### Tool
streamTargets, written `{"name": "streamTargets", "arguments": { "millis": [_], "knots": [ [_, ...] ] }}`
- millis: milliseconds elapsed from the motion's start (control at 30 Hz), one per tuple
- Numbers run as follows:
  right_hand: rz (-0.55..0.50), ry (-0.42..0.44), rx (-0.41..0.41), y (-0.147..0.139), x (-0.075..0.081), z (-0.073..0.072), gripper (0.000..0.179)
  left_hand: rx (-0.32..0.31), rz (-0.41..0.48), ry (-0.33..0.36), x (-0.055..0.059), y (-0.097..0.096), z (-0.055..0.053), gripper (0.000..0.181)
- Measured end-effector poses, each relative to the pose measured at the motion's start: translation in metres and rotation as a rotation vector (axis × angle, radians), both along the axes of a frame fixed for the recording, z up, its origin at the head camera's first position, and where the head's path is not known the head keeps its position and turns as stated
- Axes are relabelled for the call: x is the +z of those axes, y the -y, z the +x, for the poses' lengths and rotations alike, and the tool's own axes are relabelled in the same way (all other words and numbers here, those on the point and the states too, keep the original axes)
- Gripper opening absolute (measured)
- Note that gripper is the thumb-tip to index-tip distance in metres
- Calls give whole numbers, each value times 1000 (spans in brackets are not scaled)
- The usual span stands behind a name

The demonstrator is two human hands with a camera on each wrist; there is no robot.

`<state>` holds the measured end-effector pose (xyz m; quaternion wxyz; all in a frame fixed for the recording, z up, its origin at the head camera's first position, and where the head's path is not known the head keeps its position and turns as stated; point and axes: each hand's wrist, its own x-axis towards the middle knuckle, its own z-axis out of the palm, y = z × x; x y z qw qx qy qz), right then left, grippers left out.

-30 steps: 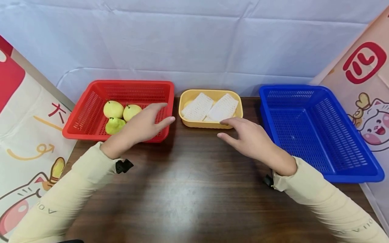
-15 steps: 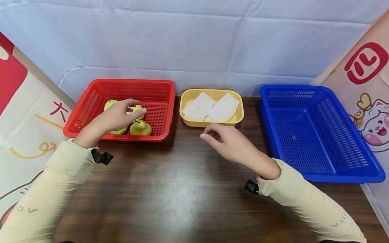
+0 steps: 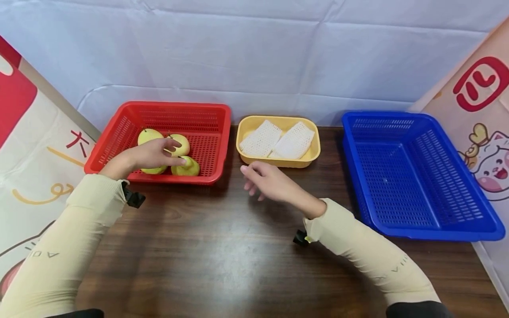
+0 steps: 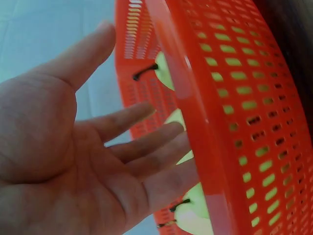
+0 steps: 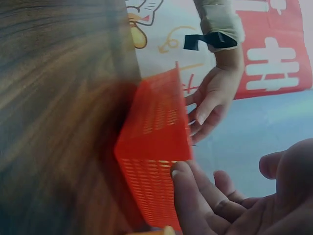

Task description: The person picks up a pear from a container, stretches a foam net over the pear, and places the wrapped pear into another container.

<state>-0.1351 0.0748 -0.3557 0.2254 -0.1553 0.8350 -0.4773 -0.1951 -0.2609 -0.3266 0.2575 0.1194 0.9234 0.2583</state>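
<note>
My left hand point(image 3: 149, 155) is over the red basket point(image 3: 203, 180), fingers spread above several yellow-green pears. Its thumb overlaps the front right pear point(image 3: 190, 168) in the head view; I cannot tell whether they touch. Behind lie another pear point(image 3: 181, 145) and one at the back left point(image 3: 149, 135); the hand partly hides a further pear. In the left wrist view the fingers reach over the basket's rim point(image 4: 195, 98), gripping nothing. My right hand point(image 3: 272, 182) hovers before the yellow tub point(image 3: 274, 162), fingers loosely bent and holding nothing. Two white foam net sleeves point(image 3: 261, 139) lie in that tub.
A blue basket point(image 3: 367, 194) with no contents showing stands on the right of the dark wooden table point(image 3: 222, 251). A pale cloth point(image 3: 254, 53) hangs behind the containers. Printed panels point(image 3: 483, 141) flank the table on both sides.
My left hand has moved left from the basket's right part to above the pears. The right hand has moved left along the tub's front. The pears and sleeves have stayed in place.
</note>
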Motion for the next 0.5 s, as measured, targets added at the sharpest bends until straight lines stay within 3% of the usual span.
{"name": "streamTargets", "arguments": {
  "millis": [233,500],
  "knots": [
    [-38,179,5,28,-23,-13,51,-86,-54,174,-3,4,-16,79],
    [-46,252,33,50,-28,-16,53,-150,-122,353,3,-3,-32,83]
  ]
}}
